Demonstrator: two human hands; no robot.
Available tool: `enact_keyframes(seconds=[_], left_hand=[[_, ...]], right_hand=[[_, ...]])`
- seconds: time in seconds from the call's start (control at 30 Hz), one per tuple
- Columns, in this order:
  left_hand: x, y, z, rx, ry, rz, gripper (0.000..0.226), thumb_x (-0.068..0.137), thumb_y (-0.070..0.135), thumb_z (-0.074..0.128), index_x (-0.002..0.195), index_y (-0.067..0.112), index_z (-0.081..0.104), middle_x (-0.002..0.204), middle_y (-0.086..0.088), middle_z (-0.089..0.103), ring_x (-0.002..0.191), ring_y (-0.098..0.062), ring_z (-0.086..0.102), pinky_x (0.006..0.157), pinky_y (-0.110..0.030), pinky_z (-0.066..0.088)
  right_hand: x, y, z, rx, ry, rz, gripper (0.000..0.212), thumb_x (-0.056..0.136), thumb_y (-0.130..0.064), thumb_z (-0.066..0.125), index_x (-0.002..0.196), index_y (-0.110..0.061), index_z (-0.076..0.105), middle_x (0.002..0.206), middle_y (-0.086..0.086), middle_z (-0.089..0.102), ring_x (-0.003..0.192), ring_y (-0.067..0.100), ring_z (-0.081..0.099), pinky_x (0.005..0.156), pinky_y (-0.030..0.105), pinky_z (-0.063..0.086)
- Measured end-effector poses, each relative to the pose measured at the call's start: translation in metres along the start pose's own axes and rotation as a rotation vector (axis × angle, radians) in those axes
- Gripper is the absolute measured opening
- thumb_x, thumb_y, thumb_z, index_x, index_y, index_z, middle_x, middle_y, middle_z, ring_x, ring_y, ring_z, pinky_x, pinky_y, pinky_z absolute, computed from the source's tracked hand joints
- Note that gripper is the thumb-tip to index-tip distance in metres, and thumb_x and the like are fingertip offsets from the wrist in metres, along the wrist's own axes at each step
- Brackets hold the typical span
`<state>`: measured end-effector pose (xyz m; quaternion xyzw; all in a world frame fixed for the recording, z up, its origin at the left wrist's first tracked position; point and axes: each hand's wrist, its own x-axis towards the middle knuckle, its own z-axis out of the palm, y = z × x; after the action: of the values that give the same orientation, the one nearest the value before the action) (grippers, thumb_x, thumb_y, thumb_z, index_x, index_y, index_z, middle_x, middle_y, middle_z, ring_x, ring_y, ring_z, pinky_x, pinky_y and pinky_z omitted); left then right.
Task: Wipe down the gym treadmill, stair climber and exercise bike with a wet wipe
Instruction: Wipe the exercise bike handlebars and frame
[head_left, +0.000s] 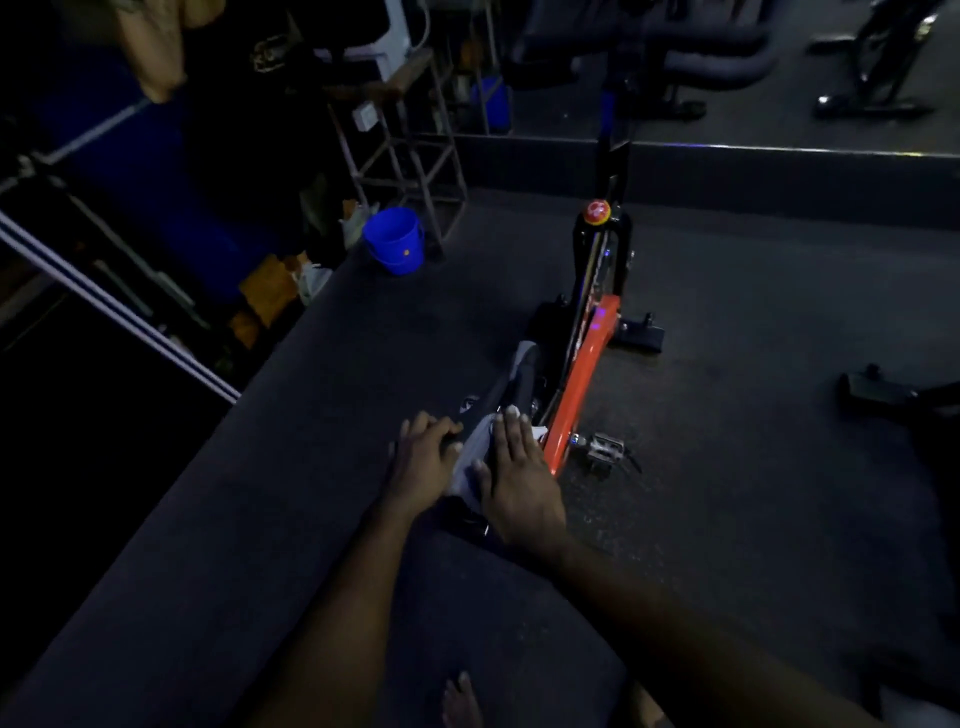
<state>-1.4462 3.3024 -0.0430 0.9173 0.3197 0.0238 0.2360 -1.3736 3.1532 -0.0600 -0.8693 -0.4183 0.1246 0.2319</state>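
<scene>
An exercise bike with an orange and black frame stands in the middle of the dim gym floor, seen from above. Its red knob tops the black post. My right hand lies flat with straight fingers on a pale wet wipe, pressing it onto the bike's dark saddle. My left hand grips the saddle's left edge with curled fingers, right beside the wipe. Most of the saddle is hidden under both hands.
A blue bucket stands on the floor at the back left, by a metal stand. A silver pedal sticks out to the bike's right. More dark machines sit at the right and rear. My bare foot is below.
</scene>
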Motion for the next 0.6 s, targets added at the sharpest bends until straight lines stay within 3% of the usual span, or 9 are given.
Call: enact_keyframes(seconds=[0.17, 0.27, 0.37, 0.47, 0.6], left_hand=[[0.014, -0.014, -0.004, -0.236, -0.193, 0.046, 0.029, 0.101, 0.018, 0.058, 0.128, 0.008, 0.053, 0.135, -0.008, 0.053, 0.123, -0.023, 0.052, 0.101, -0.031, 0.042], [0.021, -0.022, -0.006, -0.201, -0.240, 0.114, 0.030, 0.100, 0.021, 0.059, 0.127, 0.009, 0.052, 0.133, -0.009, 0.055, 0.122, -0.024, 0.052, 0.104, -0.042, 0.045], [0.024, -0.023, -0.007, -0.160, -0.246, 0.151, 0.030, 0.100, 0.025, 0.059, 0.125, 0.011, 0.051, 0.132, -0.010, 0.053, 0.121, -0.026, 0.050, 0.101, -0.039, 0.044], [0.025, -0.025, -0.006, -0.141, -0.249, 0.175, 0.032, 0.099, 0.027, 0.059, 0.125, 0.011, 0.050, 0.134, -0.010, 0.051, 0.124, -0.027, 0.047, 0.101, -0.036, 0.039], [0.026, -0.028, -0.006, -0.158, -0.267, 0.194, 0.035, 0.099, 0.027, 0.060, 0.127, 0.011, 0.048, 0.139, -0.014, 0.047, 0.130, -0.030, 0.041, 0.108, -0.037, 0.034]], right_hand=[[-0.056, -0.015, 0.032, 0.030, 0.076, 0.034, 0.069, 0.106, -0.052, 0.021, 0.162, -0.012, 0.012, 0.170, 0.003, 0.001, 0.157, 0.014, -0.006, 0.127, 0.035, 0.007], [-0.015, -0.017, 0.019, 0.041, 0.116, 0.167, 0.067, 0.109, -0.046, 0.026, 0.162, -0.008, 0.010, 0.170, 0.006, 0.001, 0.157, 0.016, -0.006, 0.127, 0.029, 0.001], [0.006, -0.028, 0.016, 0.058, 0.133, 0.302, 0.068, 0.110, -0.044, 0.023, 0.160, -0.002, 0.007, 0.169, 0.013, -0.001, 0.157, 0.020, -0.008, 0.127, 0.030, -0.003], [-0.037, -0.053, 0.048, -0.019, 0.205, 0.303, 0.074, 0.106, -0.054, 0.012, 0.161, -0.004, 0.011, 0.169, 0.011, -0.001, 0.157, 0.019, -0.008, 0.128, 0.037, 0.004], [-0.036, -0.053, 0.055, -0.021, 0.239, 0.339, 0.073, 0.106, -0.053, 0.015, 0.161, -0.005, 0.014, 0.170, 0.011, 0.004, 0.157, 0.019, -0.003, 0.128, 0.036, 0.005]])
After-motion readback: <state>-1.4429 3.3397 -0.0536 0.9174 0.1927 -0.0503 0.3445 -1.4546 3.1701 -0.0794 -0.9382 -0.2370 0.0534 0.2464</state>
